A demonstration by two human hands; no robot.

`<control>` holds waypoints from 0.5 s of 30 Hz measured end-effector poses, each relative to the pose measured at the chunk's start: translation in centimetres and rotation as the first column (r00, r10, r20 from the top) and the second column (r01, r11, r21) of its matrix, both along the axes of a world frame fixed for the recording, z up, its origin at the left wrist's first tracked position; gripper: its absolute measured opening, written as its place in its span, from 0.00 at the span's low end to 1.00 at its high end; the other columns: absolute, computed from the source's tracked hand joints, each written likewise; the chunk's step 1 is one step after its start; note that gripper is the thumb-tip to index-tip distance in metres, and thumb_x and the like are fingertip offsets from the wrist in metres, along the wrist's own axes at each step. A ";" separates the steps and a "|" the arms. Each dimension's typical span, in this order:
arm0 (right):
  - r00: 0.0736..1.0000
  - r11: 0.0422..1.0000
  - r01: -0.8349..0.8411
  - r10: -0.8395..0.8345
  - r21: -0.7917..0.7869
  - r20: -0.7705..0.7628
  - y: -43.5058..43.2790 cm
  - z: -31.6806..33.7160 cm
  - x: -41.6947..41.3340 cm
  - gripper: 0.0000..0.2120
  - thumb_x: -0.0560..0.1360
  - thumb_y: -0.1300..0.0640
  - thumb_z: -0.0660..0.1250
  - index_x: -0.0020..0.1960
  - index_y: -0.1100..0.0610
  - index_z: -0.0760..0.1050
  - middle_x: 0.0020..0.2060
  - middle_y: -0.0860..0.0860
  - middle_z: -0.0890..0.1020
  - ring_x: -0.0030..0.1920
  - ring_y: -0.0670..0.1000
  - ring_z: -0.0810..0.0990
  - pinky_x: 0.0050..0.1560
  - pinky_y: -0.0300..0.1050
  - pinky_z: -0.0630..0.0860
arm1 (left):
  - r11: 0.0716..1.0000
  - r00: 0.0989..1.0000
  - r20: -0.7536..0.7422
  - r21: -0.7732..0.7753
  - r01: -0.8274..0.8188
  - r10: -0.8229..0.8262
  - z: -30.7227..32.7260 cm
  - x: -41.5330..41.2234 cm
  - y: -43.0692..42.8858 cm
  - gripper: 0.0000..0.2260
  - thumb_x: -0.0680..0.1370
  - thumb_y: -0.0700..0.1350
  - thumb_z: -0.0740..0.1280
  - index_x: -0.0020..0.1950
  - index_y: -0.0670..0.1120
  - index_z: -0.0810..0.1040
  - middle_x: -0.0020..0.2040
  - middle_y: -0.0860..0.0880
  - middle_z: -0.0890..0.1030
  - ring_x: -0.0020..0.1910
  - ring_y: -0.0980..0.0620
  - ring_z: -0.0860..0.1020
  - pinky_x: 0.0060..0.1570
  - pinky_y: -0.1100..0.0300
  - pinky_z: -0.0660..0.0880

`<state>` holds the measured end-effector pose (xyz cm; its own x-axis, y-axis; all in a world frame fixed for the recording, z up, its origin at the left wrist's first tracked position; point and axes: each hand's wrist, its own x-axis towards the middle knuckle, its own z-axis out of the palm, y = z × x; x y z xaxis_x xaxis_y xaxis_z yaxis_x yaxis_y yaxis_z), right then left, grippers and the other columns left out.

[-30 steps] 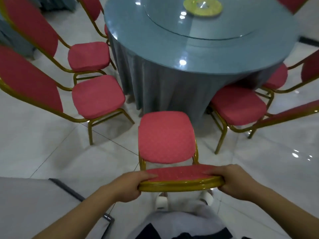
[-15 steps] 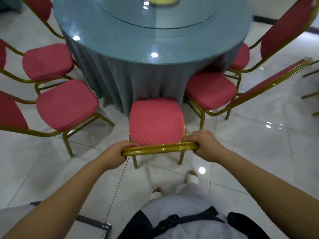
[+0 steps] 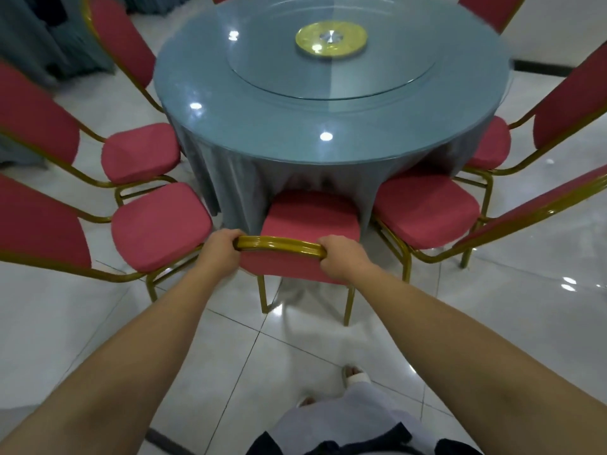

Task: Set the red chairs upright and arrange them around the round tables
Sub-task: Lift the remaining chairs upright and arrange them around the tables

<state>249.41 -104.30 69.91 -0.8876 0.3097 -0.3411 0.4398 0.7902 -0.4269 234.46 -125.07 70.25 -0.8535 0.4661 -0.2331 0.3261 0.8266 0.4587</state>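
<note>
— White glossy tiles [image 3: 492, 323] lie under you. The round table [image 3: 262, 149] stands straight ahead, draped to the floor in a grey-blue cloth [image 3: 230, 178].

— What's on top of it?

— You've got a glass turntable [image 3: 377, 77] there, with a gold disc [image 3: 330, 39] at its centre.

— And the chair I'm handling?

— Your red chair [image 3: 310, 218] stands upright at the table's near edge. Its seat front pushes into the hanging cloth and its back is towards you.

— My hands?

— Your left hand [image 3: 220, 249] is curled round the left end of the gold top rail [image 3: 279, 246], and your right hand [image 3: 341, 257] round the right end. Both sets of fingers are wrapped over the rail, and your arms are stretched out.

— Neighbours?

— Two more red chairs stand upright on the table's left side. The nearer left chair [image 3: 161, 224] is just beside yours, with its seat edge close to your left hand. The farther left chair [image 3: 141, 152] has its seat against the cloth. On the table's right side, the nearer right chair [image 3: 423, 211] sits close beside yours. The farther right chair [image 3: 489, 142] has its seat partly under the rim. You can also see a far chair back [image 3: 489, 8] beyond the table, cut off by the frame.

— Anything else?

— Grey drapery [image 3: 39, 37] hangs beyond the table's far left. Your feet, in pale slippers [image 3: 354, 376], are on the tiles, well back from the table.
</note>
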 end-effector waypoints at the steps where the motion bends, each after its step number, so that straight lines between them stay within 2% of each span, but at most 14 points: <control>1: 1.000 1.000 -0.014 0.014 -0.012 0.001 0.3 0.0 -0.3 0.07 0.71 0.61 0.62 0.45 0.50 0.74 0.43 0.51 0.78 0.47 0.58 0.78 0.42 0.48 0.71 | 1.000 1.000 0.005 -0.006 -0.007 0.007 0.2 -0.1 0.4 0.16 0.75 0.31 0.63 0.40 0.52 0.77 0.40 0.49 0.77 0.44 0.46 0.77 0.40 0.56 0.69; 2: 0.999 0.999 -0.036 0.036 -0.033 0.008 0.6 0.1 -0.4 0.08 0.72 0.61 0.62 0.47 0.51 0.75 0.44 0.51 0.79 0.48 0.57 0.79 0.43 0.48 0.72 | 1.000 1.000 0.005 -0.024 -0.007 0.007 0.4 -0.2 0.8 0.16 0.75 0.31 0.63 0.40 0.52 0.77 0.41 0.49 0.77 0.46 0.45 0.78 0.40 0.56 0.70; 3: 0.998 0.996 -0.058 0.059 -0.072 0.017 1.0 0.2 -0.4 0.09 0.72 0.61 0.63 0.49 0.50 0.76 0.44 0.51 0.79 0.48 0.57 0.79 0.44 0.49 0.73 | 0.999 1.000 -0.005 -0.046 -0.008 0.008 0.5 -0.2 1.0 0.14 0.75 0.32 0.64 0.44 0.51 0.79 0.45 0.47 0.79 0.50 0.43 0.78 0.44 0.54 0.73; 4: 0.996 0.987 -0.077 0.081 -0.142 0.023 1.4 0.1 -0.3 0.07 0.73 0.58 0.65 0.50 0.49 0.75 0.44 0.49 0.79 0.48 0.55 0.79 0.44 0.49 0.74 | 0.998 1.000 -0.020 -0.061 -0.011 0.010 0.2 -0.1 1.0 0.13 0.75 0.33 0.66 0.53 0.49 0.81 0.53 0.45 0.79 0.57 0.42 0.76 0.53 0.50 0.75; 6: 0.991 0.940 -0.123 0.134 -0.319 0.013 2.5 0.3 -0.2 0.08 0.73 0.48 0.69 0.51 0.45 0.75 0.45 0.46 0.79 0.46 0.51 0.78 0.44 0.48 0.75 | 0.993 0.996 0.015 -0.082 -0.083 0.085 -0.1 0.7 0.4 0.26 0.76 0.38 0.68 0.73 0.52 0.71 0.72 0.44 0.68 0.72 0.42 0.64 0.70 0.44 0.66; 7: 0.988 0.904 -0.145 0.152 -0.401 -0.014 3.0 0.7 -0.2 0.11 0.72 0.43 0.70 0.52 0.44 0.76 0.45 0.45 0.80 0.46 0.48 0.79 0.44 0.44 0.75 | 0.988 0.987 0.064 -0.061 -0.142 0.145 0.0 1.4 0.1 0.31 0.76 0.39 0.69 0.77 0.57 0.64 0.77 0.46 0.60 0.76 0.43 0.58 0.74 0.43 0.61; 8: 0.988 0.866 -0.155 0.143 -0.475 -0.062 3.3 1.2 -0.5 0.11 0.73 0.41 0.70 0.53 0.42 0.77 0.46 0.43 0.81 0.47 0.45 0.79 0.44 0.41 0.74 | 0.983 0.977 0.104 -0.022 -0.184 0.185 0.0 2.0 -0.4 0.36 0.76 0.40 0.70 0.78 0.60 0.59 0.80 0.49 0.55 0.78 0.43 0.54 0.75 0.42 0.59; 10: 0.983 0.789 -0.128 0.019 -0.601 -0.185 2.9 2.2 -1.2 0.05 0.74 0.45 0.71 0.50 0.41 0.79 0.46 0.42 0.83 0.47 0.41 0.80 0.46 0.35 0.75 | 0.976 0.964 0.170 0.038 -0.213 0.204 0.0 3.3 -1.5 0.40 0.76 0.41 0.71 0.79 0.63 0.53 0.81 0.52 0.49 0.79 0.45 0.52 0.75 0.43 0.58; 12: 0.963 0.743 -0.103 -0.093 -0.662 -0.253 1.1 3.1 -2.2 0.04 0.76 0.52 0.71 0.49 0.43 0.80 0.45 0.43 0.83 0.46 0.41 0.81 0.45 0.31 0.75 | 0.969 0.949 0.232 0.073 -0.237 0.215 0.4 4.4 -3.2 0.41 0.76 0.42 0.71 0.79 0.63 0.51 0.81 0.52 0.50 0.79 0.47 0.53 0.75 0.46 0.59; 15: 0.959 0.750 -0.155 -0.043 -0.643 -0.281 -2.9 4.3 -3.9 0.10 0.76 0.54 0.70 0.56 0.48 0.80 0.48 0.44 0.83 0.46 0.43 0.81 0.47 0.37 0.78 | 0.960 0.914 0.340 0.092 -0.266 0.221 0.7 5.0 -7.2 0.38 0.78 0.44 0.70 0.79 0.64 0.53 0.80 0.52 0.55 0.78 0.49 0.57 0.75 0.49 0.61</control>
<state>245.51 -107.16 74.21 -0.9803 0.0453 -0.1923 0.1971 0.2915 -0.9361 239.50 -132.32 70.92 -0.8330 0.2995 -0.4651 -0.0617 0.7852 0.6161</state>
